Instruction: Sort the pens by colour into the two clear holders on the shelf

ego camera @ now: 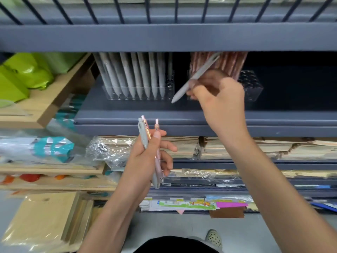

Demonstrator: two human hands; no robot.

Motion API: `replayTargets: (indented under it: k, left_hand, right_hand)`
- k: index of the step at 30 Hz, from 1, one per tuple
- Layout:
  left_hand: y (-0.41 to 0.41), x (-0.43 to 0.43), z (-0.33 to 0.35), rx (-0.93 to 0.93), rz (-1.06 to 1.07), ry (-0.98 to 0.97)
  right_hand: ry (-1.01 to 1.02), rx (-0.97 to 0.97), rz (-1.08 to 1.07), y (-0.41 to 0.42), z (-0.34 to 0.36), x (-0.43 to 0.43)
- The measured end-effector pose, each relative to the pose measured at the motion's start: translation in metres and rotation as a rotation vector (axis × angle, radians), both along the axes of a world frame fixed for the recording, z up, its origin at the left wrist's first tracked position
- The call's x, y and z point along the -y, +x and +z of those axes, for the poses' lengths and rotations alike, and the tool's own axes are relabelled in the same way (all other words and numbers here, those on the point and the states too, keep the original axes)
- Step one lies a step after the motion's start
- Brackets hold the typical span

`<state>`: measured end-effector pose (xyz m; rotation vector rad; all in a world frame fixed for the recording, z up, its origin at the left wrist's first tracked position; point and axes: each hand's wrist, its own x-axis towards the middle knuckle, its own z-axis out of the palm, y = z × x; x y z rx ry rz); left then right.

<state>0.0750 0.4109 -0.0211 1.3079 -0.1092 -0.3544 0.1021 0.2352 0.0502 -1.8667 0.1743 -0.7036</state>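
Note:
Two clear holders stand on the grey shelf (127, 114). The left holder (169, 88) is packed with several grey pens (135, 77), tips down. The right holder (252, 86) carries several pink pens (235, 61), partly hidden behind my right hand. My right hand (218, 95) pinches a single grey pen (184, 88), tilted, its tip pointing down-left between the two holders. Below the shelf edge, my left hand (147, 157) grips a small bunch of pens (145, 132), one grey and two pink, held upright.
An upper grey shelf (164, 37) overhangs the holders. Green bags (27, 70) lie on a wooden rack at left. Paper stacks and plastic-wrapped goods (228, 148) fill the lower shelves. Brown paper bags (45, 220) sit at the bottom left. My shoe (214, 238) shows on the floor.

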Motion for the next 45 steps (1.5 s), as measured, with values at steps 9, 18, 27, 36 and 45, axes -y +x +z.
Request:
replayTargets:
  k: [9, 18, 27, 36, 45]
  left_hand:
    - [0.011, -0.058, -0.008, -0.03, 0.013, 0.054]
    - [0.015, -0.071, -0.011, -0.009, 0.019, 0.1]
    - [0.013, -0.072, -0.009, -0.001, 0.04, 0.119]
    - [0.007, -0.069, -0.003, 0.086, 0.014, 0.039]
    - [0.003, -0.044, -0.007, 0.089, -0.075, -0.054]
  right_hand:
    - [-0.221, 0.192, -0.263, 0.048, -0.006, -0.031]
    - [-0.616, -0.236, -0.342, 0.08, 0.012, -0.035]
    - [-0.725, -0.357, -0.332, 0.093, 0.018, -0.031]
    - [-0.353, -0.26, -0.203, 0.07, 0.012, -0.034]
    - [-0.16, -0.373, 0.432, -0.017, -0.014, -0.042]
